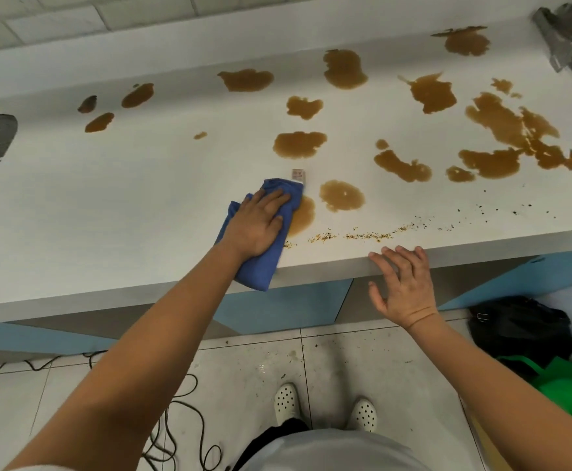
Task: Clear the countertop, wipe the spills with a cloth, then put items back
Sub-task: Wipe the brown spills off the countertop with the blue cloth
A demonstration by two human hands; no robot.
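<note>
We seem to be in a kitchen or similar workroom. A long white countertop (pixel 108 198) runs along a tiled wall (pixel 108 11), with blue and grey cabinet fronts (pixel 294 307) beneath it. Brown spills (pixel 300 144) and crumbs (pixel 362 236) mark the surface. The floor (pixel 345 362) is pale tile, with loose cables (pixel 176 419) trailing across it.
</note>
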